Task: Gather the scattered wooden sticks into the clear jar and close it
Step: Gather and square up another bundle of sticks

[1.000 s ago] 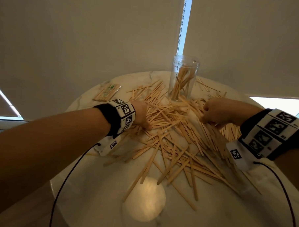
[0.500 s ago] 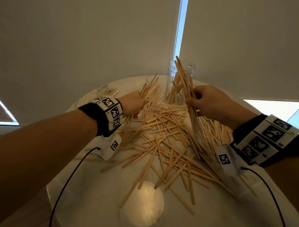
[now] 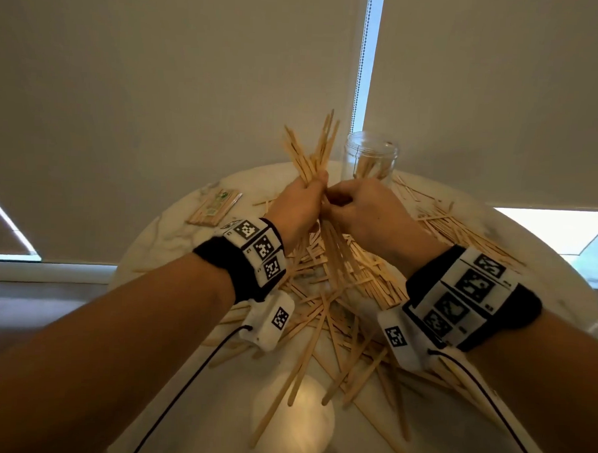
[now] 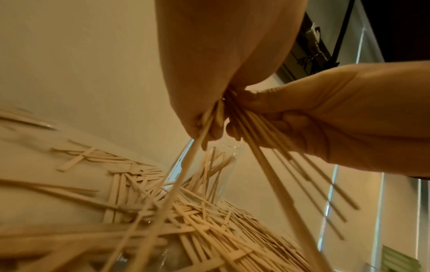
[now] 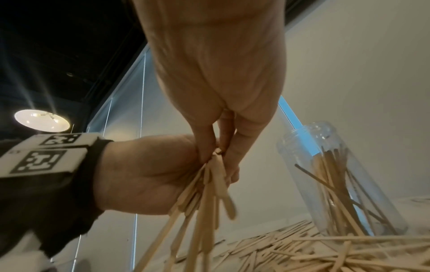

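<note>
Both hands, left hand and right hand, grip 1 bundle of sticks above a round marble table; closed blinds behind.

The wooden sticks clutched between the fingers are pale tan, like those scattered below them on the cream marble-veined table. Just beyond the fingers, the jar is colourless and clear. Both wristbands are black with white panels of black square-code patterns.

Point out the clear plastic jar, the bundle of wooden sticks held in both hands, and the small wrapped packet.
clear plastic jar (image 3: 371, 150), head view, upper wall
bundle of wooden sticks (image 3: 312, 158), head view, fanned tops
small wrapped packet (image 3: 215, 207), head view, middle
</note>
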Demonstrator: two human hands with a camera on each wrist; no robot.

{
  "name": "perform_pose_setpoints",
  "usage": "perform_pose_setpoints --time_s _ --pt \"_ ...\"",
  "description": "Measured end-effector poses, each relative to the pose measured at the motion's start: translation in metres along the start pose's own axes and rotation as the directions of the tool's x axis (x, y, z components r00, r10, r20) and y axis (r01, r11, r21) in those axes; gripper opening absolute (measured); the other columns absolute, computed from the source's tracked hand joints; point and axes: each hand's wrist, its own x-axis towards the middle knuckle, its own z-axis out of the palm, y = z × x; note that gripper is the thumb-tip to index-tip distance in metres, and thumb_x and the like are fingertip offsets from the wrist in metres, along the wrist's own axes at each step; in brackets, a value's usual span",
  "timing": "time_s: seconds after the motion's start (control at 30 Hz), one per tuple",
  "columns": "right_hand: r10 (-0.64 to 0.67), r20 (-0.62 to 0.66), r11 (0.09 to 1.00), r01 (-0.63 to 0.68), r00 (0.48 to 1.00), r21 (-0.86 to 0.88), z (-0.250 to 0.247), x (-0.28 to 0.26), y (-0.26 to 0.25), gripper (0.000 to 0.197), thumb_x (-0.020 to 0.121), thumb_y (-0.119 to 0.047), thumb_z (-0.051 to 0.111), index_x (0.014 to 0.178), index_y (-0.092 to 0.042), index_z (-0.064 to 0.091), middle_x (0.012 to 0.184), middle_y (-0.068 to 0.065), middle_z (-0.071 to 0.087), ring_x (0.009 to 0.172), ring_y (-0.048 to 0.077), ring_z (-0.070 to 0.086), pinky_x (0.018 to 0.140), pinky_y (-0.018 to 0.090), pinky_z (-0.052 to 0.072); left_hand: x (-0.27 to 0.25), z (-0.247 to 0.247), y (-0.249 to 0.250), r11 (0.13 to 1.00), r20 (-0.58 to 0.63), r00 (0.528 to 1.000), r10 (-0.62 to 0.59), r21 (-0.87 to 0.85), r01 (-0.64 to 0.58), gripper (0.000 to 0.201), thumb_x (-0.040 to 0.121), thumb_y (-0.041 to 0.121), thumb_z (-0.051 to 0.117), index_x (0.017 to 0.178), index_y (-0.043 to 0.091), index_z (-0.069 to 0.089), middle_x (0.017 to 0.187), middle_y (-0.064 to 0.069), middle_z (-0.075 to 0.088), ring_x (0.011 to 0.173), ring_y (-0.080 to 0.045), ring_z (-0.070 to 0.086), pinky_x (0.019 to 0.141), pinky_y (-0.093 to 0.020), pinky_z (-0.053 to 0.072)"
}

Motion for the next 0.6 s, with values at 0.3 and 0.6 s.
perform_pose_setpoints --time_s 0.3,0.6 --pt "0.055 0.008 0.998 -0.054 0.998 -0.015 0.008 -0.005 0.014 0.028 0.089 -0.031 0.073 0.115 -0.023 0.064 0.1 -0.016 0.068 0.085 -0.003 0.063 0.073 0.018 0.052 0.011 -0.011 0.006 0.873 -0.147 0.989 0.014 -0.481 -0.084 0.017 0.107 0.027 0.045 0.096 0.014 0.047 0.068 0.0 0.051 0.057 -0.015 0.057 0.054 -0.034 0.056" --pt "0.033 0.199 0.991 -0.006 0.979 -0.134 0.02 -0.005 0.012 0.028 0.101 -0.038 0.053 0.084 -0.02 0.067 0.07 -0.01 0.068 0.058 -0.006 0.061 0.05 0.008 0.037 0.022 -0.012 0.015 0.742 -0.292 0.954 0.062 -0.626 -0.24 0.02 0.103 0.035 0.054 0.096 0.017 0.048 0.06 0.004 0.039 0.044 -0.007 0.033 0.043 -0.023 0.035"
